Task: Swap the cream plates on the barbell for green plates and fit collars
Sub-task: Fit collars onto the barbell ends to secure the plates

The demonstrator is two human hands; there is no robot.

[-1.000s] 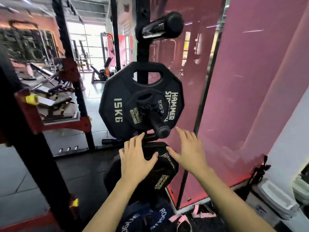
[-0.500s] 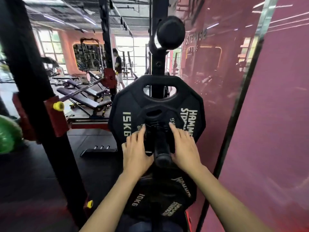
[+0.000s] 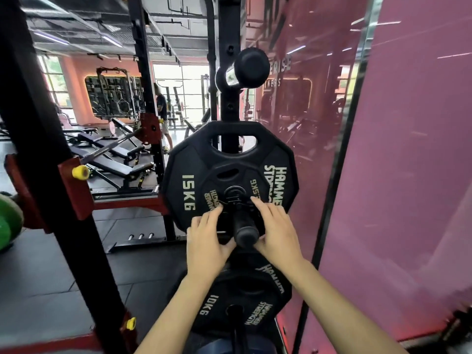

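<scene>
Left hand (image 3: 208,241) and right hand (image 3: 277,229) lie either side of a black horizontal storage peg (image 3: 244,227), fingers extended onto a thin black wire spring collar (image 3: 236,198) seated on it; whether either hand pinches the collar cannot be told. The collar sits against a small black 2.5 kg plate (image 3: 229,180), backed by a large black twelve-sided 15 kg plate (image 3: 189,175). A black 10 kg plate (image 3: 222,300) hangs below. A green bumper plate (image 3: 9,221) shows at the far left edge.
</scene>
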